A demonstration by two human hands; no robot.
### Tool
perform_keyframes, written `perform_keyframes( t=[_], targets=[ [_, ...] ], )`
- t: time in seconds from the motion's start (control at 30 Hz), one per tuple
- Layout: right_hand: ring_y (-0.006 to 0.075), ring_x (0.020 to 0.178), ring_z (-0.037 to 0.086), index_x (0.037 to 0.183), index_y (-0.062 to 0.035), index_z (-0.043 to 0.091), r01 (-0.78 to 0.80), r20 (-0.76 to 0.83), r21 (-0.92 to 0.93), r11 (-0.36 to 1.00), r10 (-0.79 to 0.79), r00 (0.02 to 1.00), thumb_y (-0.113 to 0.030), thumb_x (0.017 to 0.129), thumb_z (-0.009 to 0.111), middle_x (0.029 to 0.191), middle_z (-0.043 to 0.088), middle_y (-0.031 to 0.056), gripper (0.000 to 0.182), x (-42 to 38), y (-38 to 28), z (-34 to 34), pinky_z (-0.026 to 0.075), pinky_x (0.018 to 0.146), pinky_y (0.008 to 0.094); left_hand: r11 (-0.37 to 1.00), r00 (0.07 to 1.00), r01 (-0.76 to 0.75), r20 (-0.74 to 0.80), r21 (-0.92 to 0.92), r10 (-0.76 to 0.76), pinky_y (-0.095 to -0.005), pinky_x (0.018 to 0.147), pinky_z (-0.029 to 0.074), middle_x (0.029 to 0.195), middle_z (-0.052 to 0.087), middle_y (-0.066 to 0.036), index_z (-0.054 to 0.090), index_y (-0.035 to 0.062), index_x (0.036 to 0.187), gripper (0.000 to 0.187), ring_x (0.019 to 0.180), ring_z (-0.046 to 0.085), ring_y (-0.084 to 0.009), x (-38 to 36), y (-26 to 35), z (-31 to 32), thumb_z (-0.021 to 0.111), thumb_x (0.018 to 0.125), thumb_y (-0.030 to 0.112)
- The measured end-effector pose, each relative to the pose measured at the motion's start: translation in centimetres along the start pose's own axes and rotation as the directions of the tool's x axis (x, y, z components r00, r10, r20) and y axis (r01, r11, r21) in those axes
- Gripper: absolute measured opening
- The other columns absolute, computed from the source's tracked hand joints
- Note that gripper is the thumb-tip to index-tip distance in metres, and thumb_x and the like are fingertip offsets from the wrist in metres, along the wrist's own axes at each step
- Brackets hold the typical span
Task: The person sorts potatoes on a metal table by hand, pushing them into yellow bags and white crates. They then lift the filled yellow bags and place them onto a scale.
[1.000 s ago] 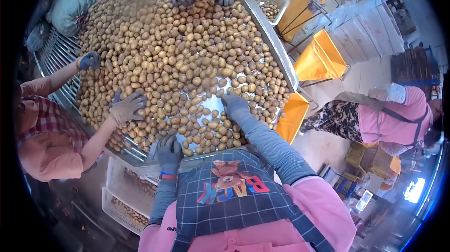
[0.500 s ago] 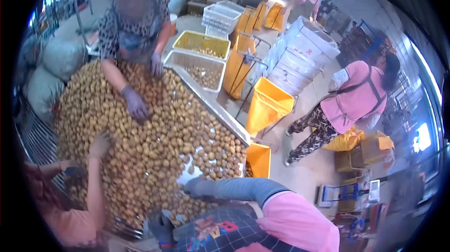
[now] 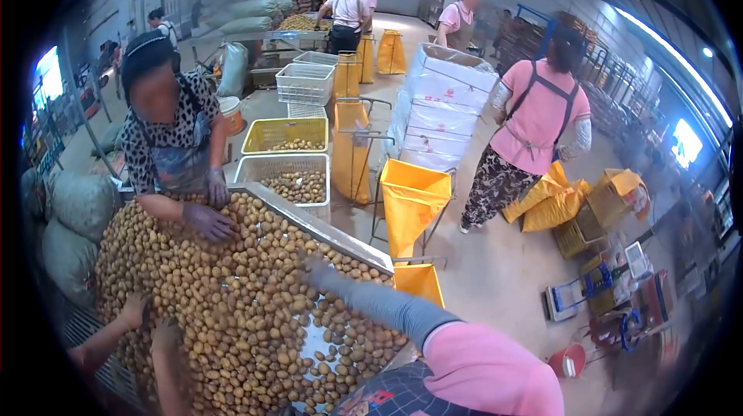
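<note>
Small round brown potatoes [image 3: 232, 292] cover a sorting table in a thick layer. My right hand [image 3: 316, 270], in a grey glove below a grey sleeve, reaches across the table over them. It is blurred, so its fingers and anything in them cannot be made out. A bare white patch of the tabletop [image 3: 313, 342] shows below my forearm. My left hand is not visible; the lower edge of the view cuts off that side.
A co-worker opposite has gloved hands [image 3: 209, 222] on the potatoes. Another person's hands [image 3: 151, 323] work at the left. A metal rim [image 3: 325, 226] edges the table. Beyond stand crates [image 3: 290, 135], an orange bag on a frame [image 3: 414, 195] and wrapped cartons [image 3: 441, 99].
The view has tilted up, showing more of the room. My right hand has moved farther out over the potatoes. My left hand has left the view. The opposite co-worker's hands are closer together.
</note>
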State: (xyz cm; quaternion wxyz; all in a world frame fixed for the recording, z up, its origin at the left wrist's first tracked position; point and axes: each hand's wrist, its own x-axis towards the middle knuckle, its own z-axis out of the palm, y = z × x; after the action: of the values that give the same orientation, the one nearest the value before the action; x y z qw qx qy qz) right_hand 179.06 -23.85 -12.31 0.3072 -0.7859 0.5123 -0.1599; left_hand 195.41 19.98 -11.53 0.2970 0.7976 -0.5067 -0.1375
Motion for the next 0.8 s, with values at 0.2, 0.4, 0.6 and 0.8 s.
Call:
perform_keyframes(
  t=[0.2, 0.4, 0.6, 0.8],
  targets=[
    [0.0359, 0.148, 0.023, 0.142, -0.0155, 0.049, 0.641, 0.579, -0.194, 0.742, -0.441, 0.685, -0.039, 0.088, 0.062, 0.157, 0.03, 0.0173, 0.06, -21.5, 3.1, 3.9, 0.015, 0.12, 0.0576, 0.996, 0.996, -0.012, 0.092, 0.089, 0.003, -0.0563, 0.105, 0.029, 0.135, 0.043, -0.024, 0.054, 0.0103, 0.134, 0.056, 0.125, 0.037, -0.0449, -0.5, -2.6, 1.0, 0.059, 0.088, 0.043],
    [0.0299, 0.144, 0.032, 0.133, -0.0136, 0.055, 0.549, 0.34, -0.27, 0.791, -0.455, 0.823, -0.032, 0.092, 0.059, 0.152, 0.04, 0.0133, 0.045, -24.7, 13.1, -1.3, 0.023, 0.119, 0.0509, 0.78, 0.842, -0.31, 0.537, 0.543, -0.039, -0.0691, 0.112, 0.007, 0.154, 0.01, -0.036, 0.035, 0.0187, 0.152, 0.09, 0.142, 0.006, -0.0569, 1.5, -2.7, 6.3, 0.059, 0.081, 0.068],
    [0.0288, 0.127, 0.051, 0.125, -0.0115, 0.06, 0.214, 0.109, -0.17, 0.962, -0.198, 0.974, -0.032, 0.094, 0.054, 0.14, 0.053, 0.0107, 0.037, -19.9, 9.9, -2.3, 0.042, 0.103, 0.0445, 0.755, 0.742, -0.6, 0.537, 0.264, 0.402, -0.0623, 0.117, 0.012, 0.153, 0.026, -0.032, 0.041, 0.0145, 0.149, 0.093, 0.145, 0.021, -0.048, 6.0, 6.3, 12.9, 0.068, 0.073, 0.06],
    [0.0388, 0.137, 0.039, 0.129, -0.0185, 0.059, -0.047, 0.062, -0.228, 0.973, 0.062, 0.996, -0.047, 0.087, 0.056, 0.142, 0.049, 0.017, 0.051, -16.0, 7.8, 0.4, 0.028, 0.111, 0.0599, 0.835, 0.805, -0.486, 0.503, 0.256, 0.314, -0.0681, 0.115, 0.011, 0.156, 0.027, -0.027, 0.037, 0.0188, 0.152, 0.093, 0.144, 0.022, -0.0507, 7.7, 10.9, 17.7, 0.062, 0.077, 0.067]
  ],
)
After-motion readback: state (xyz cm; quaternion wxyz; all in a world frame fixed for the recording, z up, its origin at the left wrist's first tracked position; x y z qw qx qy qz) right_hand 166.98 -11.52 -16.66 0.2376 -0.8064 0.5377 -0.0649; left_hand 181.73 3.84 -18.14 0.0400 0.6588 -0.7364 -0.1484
